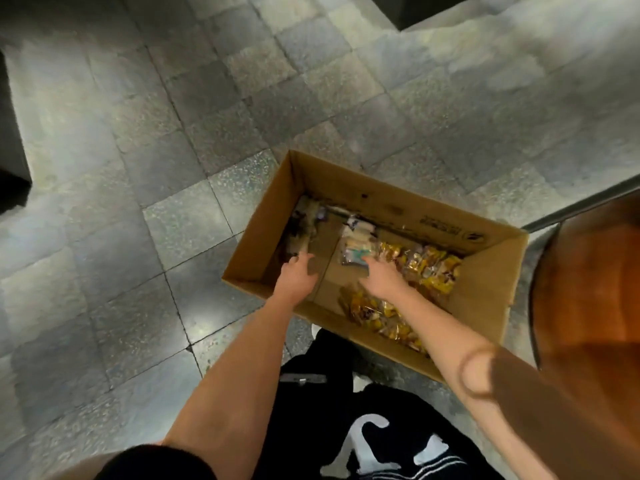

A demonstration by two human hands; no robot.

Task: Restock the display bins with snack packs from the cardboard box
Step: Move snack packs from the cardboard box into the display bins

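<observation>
The person is bending over the cardboard box, which is sitting open on the tiled floor, and is reaching into it with both bare arms. This is looking like the picking step, with nothing yet lifted out.

The left hand is stretching toward the box's far left corner with its fingers straight and released. Their tips are just short of, or barely touching, the dark packs heaped there; the blur is hiding which. The right hand is reaching to the middle of the box, its fingertips meeting the near edge of a pale clear pack. Whether they are pinching it or only touching it, I cannot tell.

Yellow snack packs are lying along the right wall and down toward the near right corner. No display bin is showing plainly; an orange-brown blurred surface is crowding the right of the view.

Next, I'd judge, each hand is needing to close on a pack, probably a slippery wrapper, and lift it clear of the box walls before carrying it off to the bins.
</observation>
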